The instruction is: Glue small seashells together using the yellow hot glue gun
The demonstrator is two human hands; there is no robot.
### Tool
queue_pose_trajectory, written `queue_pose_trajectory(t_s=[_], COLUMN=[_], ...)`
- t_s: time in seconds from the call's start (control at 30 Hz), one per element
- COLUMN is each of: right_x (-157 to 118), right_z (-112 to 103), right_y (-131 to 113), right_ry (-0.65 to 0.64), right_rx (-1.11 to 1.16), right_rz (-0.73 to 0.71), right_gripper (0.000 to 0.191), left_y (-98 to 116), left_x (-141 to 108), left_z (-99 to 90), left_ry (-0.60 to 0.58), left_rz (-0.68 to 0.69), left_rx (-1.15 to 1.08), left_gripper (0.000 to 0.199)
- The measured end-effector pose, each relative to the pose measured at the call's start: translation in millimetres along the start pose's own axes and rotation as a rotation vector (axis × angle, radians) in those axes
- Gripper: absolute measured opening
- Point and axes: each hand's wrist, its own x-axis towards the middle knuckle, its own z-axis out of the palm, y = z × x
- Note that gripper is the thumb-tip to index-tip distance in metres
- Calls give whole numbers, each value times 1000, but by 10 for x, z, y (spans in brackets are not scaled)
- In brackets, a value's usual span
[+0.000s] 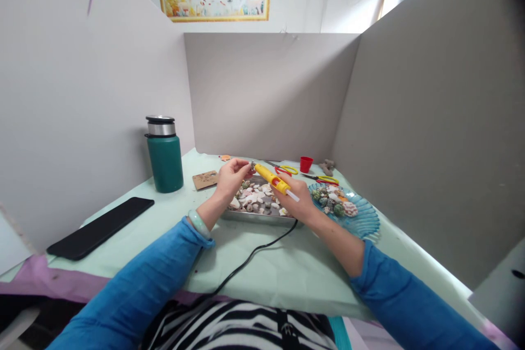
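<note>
R hand (301,199) is closed around the yellow glue gun (266,175), thumb and fingers wrapped on its body. Gun's long axis runs on a diagonal: glue stick (292,196) poking out the back at lower R, nozzle (253,165) at upper L, pointed away from the wearer and across to the L hand (230,178).

That's the relation that counts: nozzle tip is right by the L fingertips, w/ little or no visible gap btwn them (contact itself I can't confirm). L thumb and fingers are drawn in twd each other at the tip; can't tell if they pinch a small piece, b/c it's too small and partly hidden. L hand is clearly the nearer one to the nozzle; R hand sits back along the body.

Both hands are over the metal tray (262,219) of shells (256,197), gun above its far part. Black cord (254,254) runs from near the R hand twd the wearer, lower L (some slack in it, FYI). Blue glass plate (365,224) w/ more shells is just R of the R hand.
</note>
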Motion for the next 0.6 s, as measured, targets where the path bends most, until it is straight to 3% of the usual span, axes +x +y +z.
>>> queue_pose_trajectory(t_s=[0.6], right_x=[-2], right_z=[-11], right_y=[0], right_ry=[-13], right_rx=[13], right_rz=[-27], right_gripper=[13], left_y=[-6], left_x=[-6], left_z=[0], left_ry=[-28], left_rz=[-42], left_rx=[-32], left_gripper=[27])
